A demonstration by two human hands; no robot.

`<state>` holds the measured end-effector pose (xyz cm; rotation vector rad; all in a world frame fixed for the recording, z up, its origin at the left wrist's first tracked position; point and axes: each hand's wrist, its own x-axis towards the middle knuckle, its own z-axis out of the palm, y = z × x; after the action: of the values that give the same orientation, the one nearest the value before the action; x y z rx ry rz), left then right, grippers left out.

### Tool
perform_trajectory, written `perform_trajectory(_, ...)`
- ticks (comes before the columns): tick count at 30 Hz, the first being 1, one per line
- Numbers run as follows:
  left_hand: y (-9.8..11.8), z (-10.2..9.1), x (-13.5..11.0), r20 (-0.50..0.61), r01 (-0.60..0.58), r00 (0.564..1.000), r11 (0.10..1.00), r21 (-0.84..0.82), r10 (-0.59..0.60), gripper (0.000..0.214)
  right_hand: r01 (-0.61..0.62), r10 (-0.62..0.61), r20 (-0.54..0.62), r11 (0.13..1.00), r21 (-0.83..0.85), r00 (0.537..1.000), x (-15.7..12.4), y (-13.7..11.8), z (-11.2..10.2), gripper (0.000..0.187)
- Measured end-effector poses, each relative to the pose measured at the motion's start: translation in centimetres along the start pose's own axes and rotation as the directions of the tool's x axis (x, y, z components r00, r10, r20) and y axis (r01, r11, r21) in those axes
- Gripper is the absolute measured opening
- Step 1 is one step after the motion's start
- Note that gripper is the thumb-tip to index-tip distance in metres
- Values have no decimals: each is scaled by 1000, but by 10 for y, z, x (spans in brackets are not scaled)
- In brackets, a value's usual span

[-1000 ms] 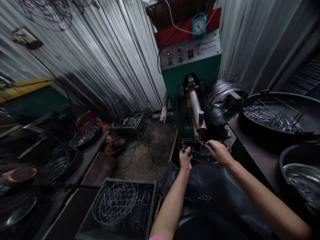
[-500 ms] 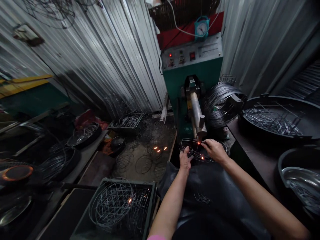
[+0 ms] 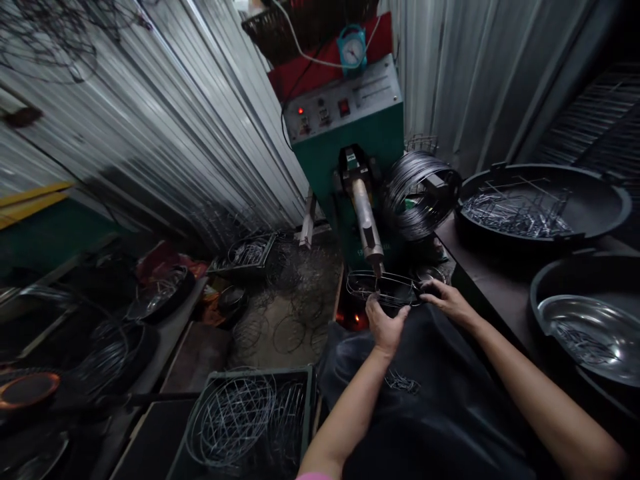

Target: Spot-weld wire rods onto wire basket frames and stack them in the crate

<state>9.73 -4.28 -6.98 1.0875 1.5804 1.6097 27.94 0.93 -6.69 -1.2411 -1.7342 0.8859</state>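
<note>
A round wire frame (image 3: pixel 353 288) made of thin metal rings sits under the electrode tip of a green spot welder (image 3: pixel 369 230). My left hand (image 3: pixel 386 328) grips its near side from below, thumb pointing right. At the frame's right end, my right hand (image 3: pixel 453 305) has its fingertips pinched together on the wire; a small piece between them cannot be made out. Several short bent wires (image 3: pixel 403 382) lie on the dark apron (image 3: pixel 440 400) over my lap.
A green crate (image 3: pixel 213 380) of wire grids stands at lower left. Right of the welder are a wire coil (image 3: pixel 420 193), a wide black pan (image 3: pixel 600 200) of wire pieces and another holding a steel bowl (image 3: pixel 630 313). Wire rings (image 3: pixel 289 333) lie on the floor. Corrugated metal walls rise behind.
The bright sparks at the frame and floor are gone; a small orange glow remains below the frame. My right hand has moved from the electrode tip to the frame's right end. The view has shifted.
</note>
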Motion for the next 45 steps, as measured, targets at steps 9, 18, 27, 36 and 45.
perform_trajectory(9,-14,8,4,-134,73,988,995,-67,-82,63,95,-96,-32,995,-38,995,-4,4,9,44)
perform_trajectory(18,-11,20,15,117,302,953,866,-398,-279,39,272,-285,-44,943,-190,958,-7,-16,5,32)
perform_trajectory(27,5,3,19,167,432,895,711,-555,-414,49,253,-280,33,803,-540,959,16,-63,23,34)
perform_trajectory(36,5,-3,40,196,469,867,620,-630,-457,55,207,-280,12,678,-706,960,42,-81,44,31)
perform_trajectory(45,11,-10,41,222,538,819,575,-616,-529,51,136,-140,6,944,-300,990,35,-75,23,26)
